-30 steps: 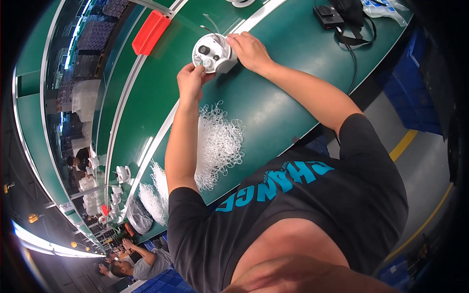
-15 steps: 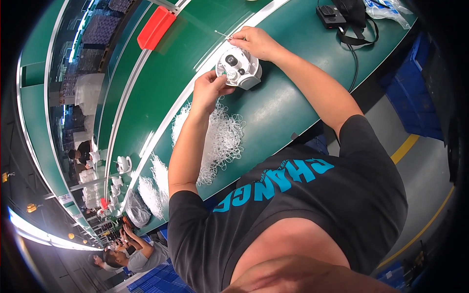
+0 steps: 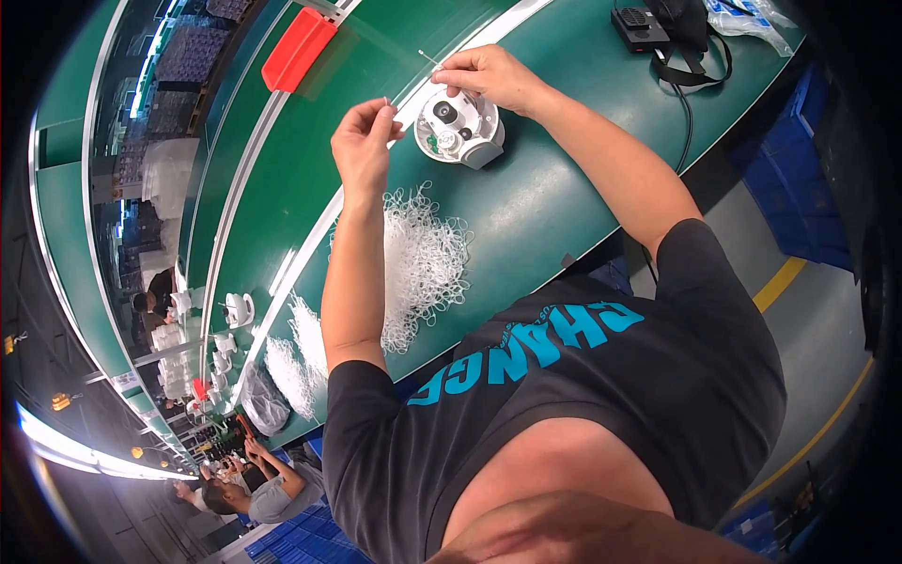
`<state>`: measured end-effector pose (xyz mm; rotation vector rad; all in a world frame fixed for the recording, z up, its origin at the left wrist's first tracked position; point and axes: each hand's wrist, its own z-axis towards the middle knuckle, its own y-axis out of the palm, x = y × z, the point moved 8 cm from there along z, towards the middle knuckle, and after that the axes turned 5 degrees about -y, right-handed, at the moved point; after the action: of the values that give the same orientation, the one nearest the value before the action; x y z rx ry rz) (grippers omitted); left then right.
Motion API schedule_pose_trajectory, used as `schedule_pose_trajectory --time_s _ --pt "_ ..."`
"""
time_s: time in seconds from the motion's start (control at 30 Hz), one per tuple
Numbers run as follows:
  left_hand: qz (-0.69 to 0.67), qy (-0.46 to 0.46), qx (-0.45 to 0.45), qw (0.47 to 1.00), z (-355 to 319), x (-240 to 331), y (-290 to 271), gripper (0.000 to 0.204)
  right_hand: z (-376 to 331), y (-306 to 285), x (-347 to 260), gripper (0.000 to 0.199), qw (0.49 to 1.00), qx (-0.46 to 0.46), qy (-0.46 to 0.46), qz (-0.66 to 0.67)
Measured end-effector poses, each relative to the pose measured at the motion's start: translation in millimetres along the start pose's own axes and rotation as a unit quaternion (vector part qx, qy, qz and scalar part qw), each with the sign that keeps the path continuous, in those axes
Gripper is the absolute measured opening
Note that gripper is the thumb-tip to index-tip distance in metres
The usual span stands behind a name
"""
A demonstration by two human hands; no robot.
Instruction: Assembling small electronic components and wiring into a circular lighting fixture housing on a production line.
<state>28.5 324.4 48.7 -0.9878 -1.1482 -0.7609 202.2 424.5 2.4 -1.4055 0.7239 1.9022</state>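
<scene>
A round white dome-shaped device [image 3: 458, 127] with a dark lens sits on the green table [image 3: 554, 188]. My right hand [image 3: 489, 75] rests on the device's far edge, and a thin white plastic strip [image 3: 428, 58] sticks out from its pinched fingers. My left hand [image 3: 362, 141] is raised just left of the device, thumb and forefinger pinched on the end of another thin white strip [image 3: 386, 101]. Below my left forearm lies a heap of curly white plastic strips [image 3: 423, 263].
A red bin [image 3: 296, 47] stands on the conveyor belt beyond the hands. A black device with a cable [image 3: 658, 28] lies at the far right. More white strip heaps [image 3: 301, 357] and white devices [image 3: 240, 305] lie down the line, where other people [image 3: 254, 484] work. Blue crates [image 3: 808, 188] are stacked on the floor.
The white device has shifted a little toward me along the table. My left hand has come off it and now hovers beside it, pinching a thin strip.
</scene>
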Motion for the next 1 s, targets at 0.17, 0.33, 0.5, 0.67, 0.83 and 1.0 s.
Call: schedule_pose_trajectory --time_s 0.17,0.33,0.5,0.67,0.83,1.0 --pt "-0.067 0.016 -0.044 0.997 12 12 14 0.012 -4 7 -14 0.023 0.992 0.001 -0.038 -0.123" --pt "-0.073 0.017 -0.068 0.995 12 19 27 0.016 -7 14 -22 0.021 0.983 -0.023 -0.071 -0.170" --pt "-0.010 0.020 -0.120 0.992 16 13 36 0.015 -4 14 -15 0.019 0.983 -0.028 -0.083 -0.159" --pt "0.006 0.012 -0.162 0.987 23 4 42 0.014 -4 12 -16 0.019 0.984 -0.051 -0.087 -0.150" --pt "0.036 -0.018 -0.179 0.983 26 -3 45 0.014 -5 13 -17 0.019 0.983 -0.080 -0.094 -0.138" --pt "0.070 -0.018 -0.161 0.984 27 -1 42 0.013 -5 16 -18 0.024 0.987 -0.050 -0.100 -0.114"
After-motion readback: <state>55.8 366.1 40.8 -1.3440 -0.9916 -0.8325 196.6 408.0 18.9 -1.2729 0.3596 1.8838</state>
